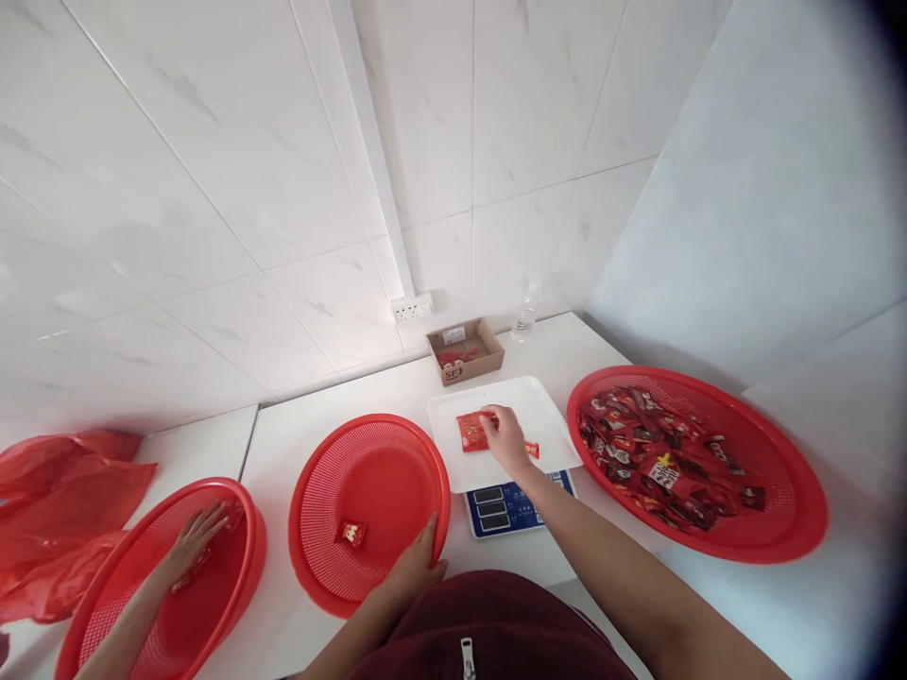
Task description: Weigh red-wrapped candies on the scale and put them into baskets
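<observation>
Right hand at the scale tray, left hand on the middle basket

Your right hand (503, 440) is over the white tray (542, 411) of the scale (504, 510), its fingers bent down at the edge of a red packet (470, 432) that lies flat there. Your thumb and fingertips sit close together, but you cannot tell from this angle whether they are pinching the packet or only touching it. A smaller packet (532, 450) pokes out beside your wrist, also on the tray. The scale's blue panel faces you.

Your left hand (415, 569) is closed on the near right rim of the middle basket (299, 510), clamped over the edge. Inside that basket, well apart from your hand, is a single wrapped sweet (352, 534).

To your right, the right basket (797, 501) holds a heap of mostly red packets (644, 449). To your left, a co-worker's hand (196, 538) reaches into the left basket (253, 557), spread over a few wrapped pieces (191, 570). Red plastic bags (67, 510) lie beyond it.

Behind the tray, near the wall, a cardboard box (483, 365) has red bits in it, and a clear bottle (524, 319) stands just beside it.
</observation>
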A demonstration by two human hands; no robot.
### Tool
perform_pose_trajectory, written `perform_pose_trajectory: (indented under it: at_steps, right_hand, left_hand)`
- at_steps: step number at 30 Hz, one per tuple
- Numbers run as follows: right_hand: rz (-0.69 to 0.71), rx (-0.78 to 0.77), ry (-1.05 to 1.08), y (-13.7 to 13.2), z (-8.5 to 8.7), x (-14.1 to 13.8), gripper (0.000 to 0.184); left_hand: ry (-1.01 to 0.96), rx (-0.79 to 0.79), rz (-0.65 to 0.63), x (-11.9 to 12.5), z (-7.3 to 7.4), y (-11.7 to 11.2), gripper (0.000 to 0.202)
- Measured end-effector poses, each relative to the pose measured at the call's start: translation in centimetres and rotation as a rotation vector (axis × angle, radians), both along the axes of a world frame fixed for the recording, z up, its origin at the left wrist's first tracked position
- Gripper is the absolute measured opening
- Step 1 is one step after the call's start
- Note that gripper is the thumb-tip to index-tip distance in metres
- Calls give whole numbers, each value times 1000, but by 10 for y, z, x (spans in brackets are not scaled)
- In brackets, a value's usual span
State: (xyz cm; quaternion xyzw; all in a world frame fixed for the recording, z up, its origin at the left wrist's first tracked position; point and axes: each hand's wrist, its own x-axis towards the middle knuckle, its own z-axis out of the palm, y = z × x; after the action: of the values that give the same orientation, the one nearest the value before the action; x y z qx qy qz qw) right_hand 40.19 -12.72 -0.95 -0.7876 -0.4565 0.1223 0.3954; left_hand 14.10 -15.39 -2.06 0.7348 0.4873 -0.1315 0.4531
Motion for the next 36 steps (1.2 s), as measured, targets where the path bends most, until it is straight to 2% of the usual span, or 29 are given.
perform_pose_trajectory:
  at_steps: [2, 4, 6, 9, 11, 14, 17, 21, 25, 29, 33, 36]
  right_hand:
    - [97, 40, 4, 5, 13, -26, 33]
    - [276, 59, -59, 8, 22, -46, 39]
    - [372, -48, -148, 8, 22, -53, 46]
    - [300, -350, -216, 5, 8, -41, 48]
    - [251, -452, -237, 1, -2, -27, 44]
    - [255, -406, -286, -6, -8, -12, 31]
    - [249, -341, -318, -17, -2, -5, 31]
    - [97, -237, -370, -39, 1, 4, 34]
    - [62, -332, -379, -59, -9, 15, 42]
    - [92, -391, -388, -62, -15, 23, 47]
    - [79, -357, -267, -55, -16, 36, 54]
    - [5, -202, 6, -46, -10, 36, 56]
  left_hand:
    - [-41, 26, -33, -1, -4, 1, 80]
    - [-81, 54, -34, -3, -8, 1, 76]
    - [-129, 70, -19, -6, -12, 2, 70]
    - [-183, 70, 1, -9, -17, 3, 70]
    - [-201, 67, 3, -10, -19, 4, 71]
    - [-199, 77, -24, -10, -22, 4, 73]
    - [-161, 93, -52, -9, -23, 4, 76]
    - [-134, 100, -81, -9, -23, 4, 75]
    - [-91, 96, -107, -8, -22, 5, 76]
    - [-60, 75, -129, -6, -22, 6, 81]
    - [-69, 79, -136, -6, -21, 7, 85]
    - [-57, 97, -139, -5, -21, 7, 81]
